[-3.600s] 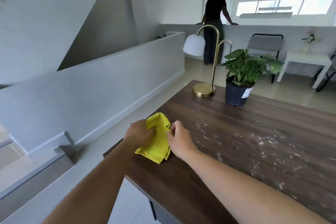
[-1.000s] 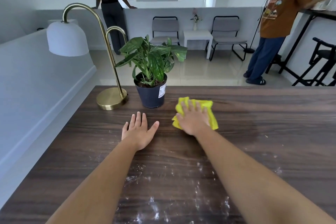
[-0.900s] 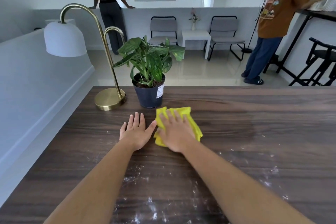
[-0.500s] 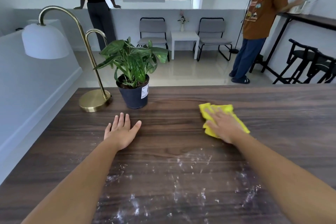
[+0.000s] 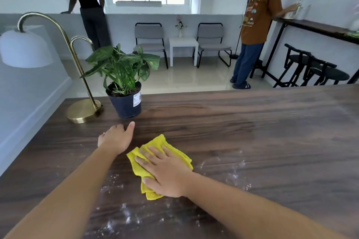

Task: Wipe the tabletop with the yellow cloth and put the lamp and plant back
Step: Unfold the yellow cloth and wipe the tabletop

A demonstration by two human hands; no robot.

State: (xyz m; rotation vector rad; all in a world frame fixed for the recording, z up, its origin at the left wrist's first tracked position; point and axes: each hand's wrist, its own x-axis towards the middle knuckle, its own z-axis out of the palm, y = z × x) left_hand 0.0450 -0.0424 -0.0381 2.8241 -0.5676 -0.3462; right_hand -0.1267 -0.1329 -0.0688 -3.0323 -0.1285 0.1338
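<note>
Since half a second ago the right hand (image 5: 167, 172) has dragged the folded yellow microfibre cloth (image 5: 155, 163) from the right-centre of the tabletop back left and nearer, so it now sits just right of the left hand. Left to right: brass gooseneck lamp with white dome shade (image 5: 58, 68) stands at the far left corner, round base on the wood, same spot as before. Green leafy plant in a dark blue plastic pot (image 5: 124, 87) is just right of the lamp base, unmoved. Left hand (image 5: 115, 137) rests on the dark wood-grain tabletop (image 5: 252, 132) near the pot; fingers were splayed flat, now they look curled under, thumb out. Right hand lies flat, fingers spread, pressing the cloth down, not gripping it. White powder streaks (image 5: 124, 217) cover the near part of the table and right of the cloth; the far strip looks clean.
</note>
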